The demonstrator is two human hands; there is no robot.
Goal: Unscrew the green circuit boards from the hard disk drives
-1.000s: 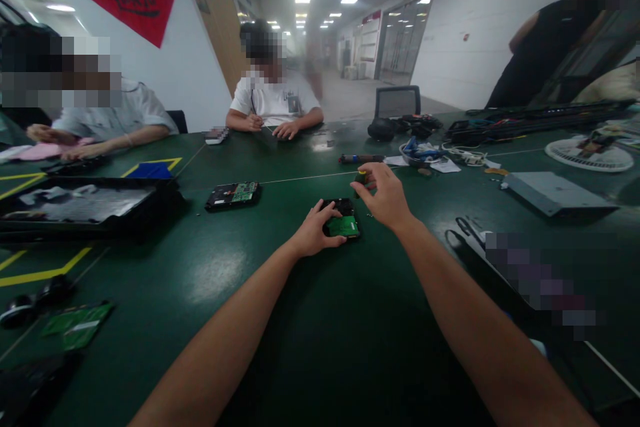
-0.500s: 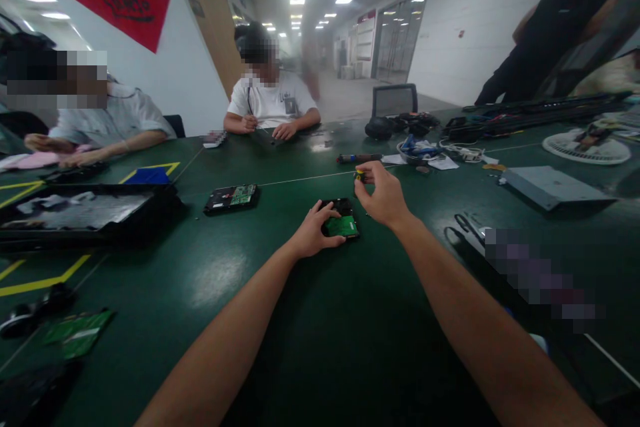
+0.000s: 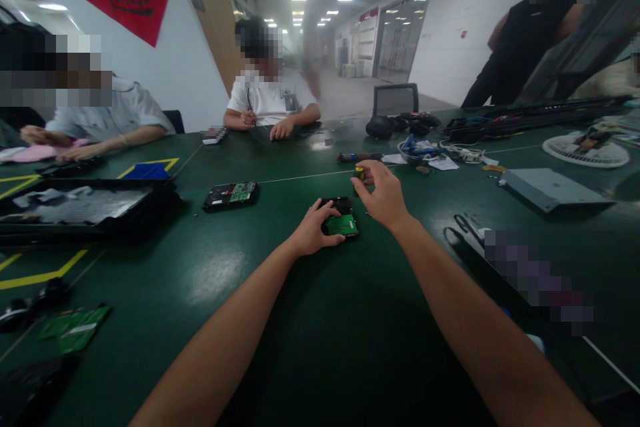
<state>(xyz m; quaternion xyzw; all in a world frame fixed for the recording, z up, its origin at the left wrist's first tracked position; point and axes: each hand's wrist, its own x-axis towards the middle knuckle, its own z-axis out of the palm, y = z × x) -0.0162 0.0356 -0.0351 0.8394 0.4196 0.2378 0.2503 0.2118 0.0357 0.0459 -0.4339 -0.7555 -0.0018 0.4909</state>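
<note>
A hard drive (image 3: 342, 224) with a green circuit board facing up lies flat on the dark green table. My left hand (image 3: 315, 230) grips it from the left, thumb at the near edge and fingers over the far part. Just right of the drive, my right hand (image 3: 383, 193) pinches a small screwdriver (image 3: 359, 173) with a yellow and black handle, held roughly upright. Its tip is too small to make out. Another hard drive (image 3: 231, 195) rests to the left, its board partly showing.
On the left stand a black open casing (image 3: 150, 217) and a loose green board (image 3: 77, 328). A grey metal box (image 3: 555, 188), a white round part (image 3: 585, 149) and a bundle of cables (image 3: 419, 149) lie to the right. Across the table sits a person (image 3: 273, 103).
My right hand tilts slightly around the screwdriver, and less of its handle shows. My left hand and the hard drive stay in place. The view has shifted a little.
</note>
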